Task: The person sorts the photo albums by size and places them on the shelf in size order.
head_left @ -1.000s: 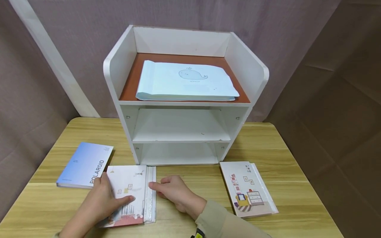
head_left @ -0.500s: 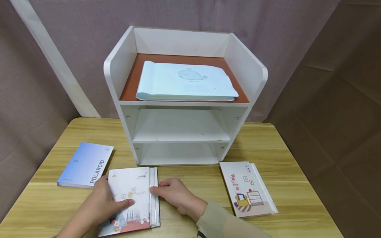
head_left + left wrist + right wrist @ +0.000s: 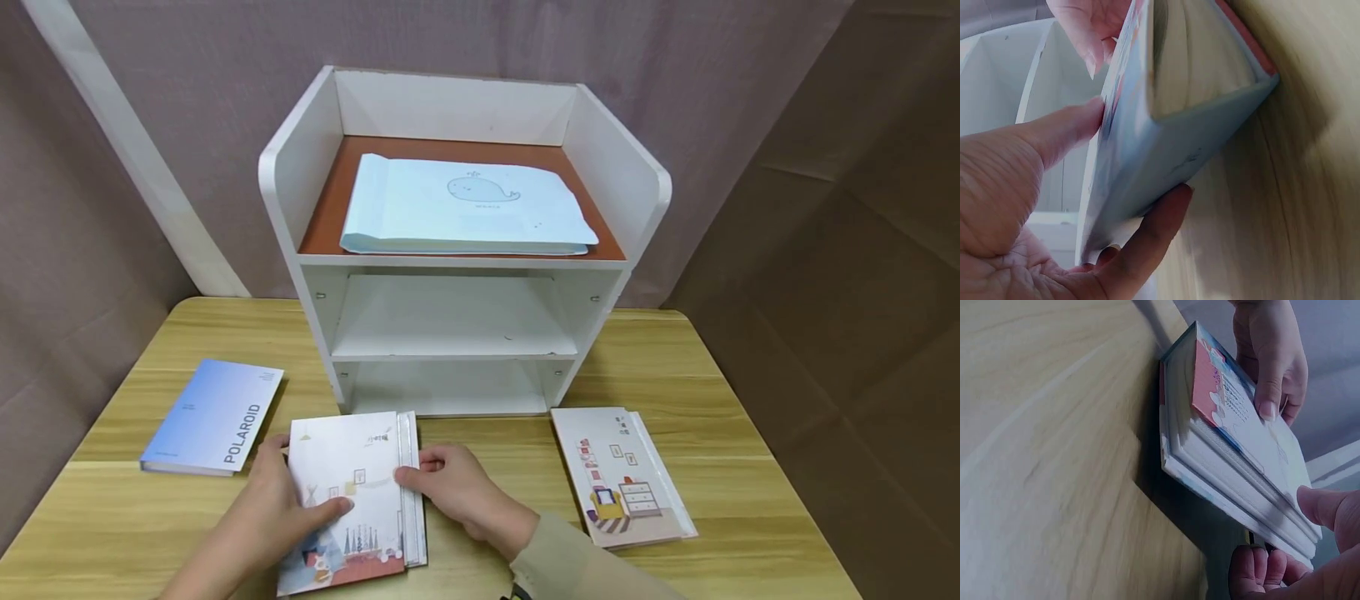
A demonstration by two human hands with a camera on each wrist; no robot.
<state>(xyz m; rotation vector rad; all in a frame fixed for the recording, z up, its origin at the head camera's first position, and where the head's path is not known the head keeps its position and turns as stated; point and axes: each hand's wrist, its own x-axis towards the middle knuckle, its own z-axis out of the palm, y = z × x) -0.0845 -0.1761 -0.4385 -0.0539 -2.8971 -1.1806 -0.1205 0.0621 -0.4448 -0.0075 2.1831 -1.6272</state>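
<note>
A thick, album-like book [image 3: 375, 454] with an illustrated cover is held between both hands near the front of the table. My left hand [image 3: 281, 508] grips its spine side, thumb on the cover; the left wrist view shows fingers on the pale blue spine [image 3: 1160, 159]. At the opposite edge, my right hand [image 3: 461, 496] pinches the layered edges, thumb above and fingers curled below. The right wrist view shows the thick pages [image 3: 1210, 450] side-on and a dark shadow beneath. The book appears tilted and partly raised off the wood.
A white shelf unit [image 3: 453, 357] stands behind the hands, a light blue whale book [image 3: 472, 204] lying on its top. Left on the table [image 3: 675, 358] lies a blue POLAROID book [image 3: 213, 417]. A similar illustrated book [image 3: 618, 475] lies at the right.
Both hands have moved a little to the right with the book. More of its lower cover shows, and its silvery right edge has shifted right. The other books have stayed put.
</note>
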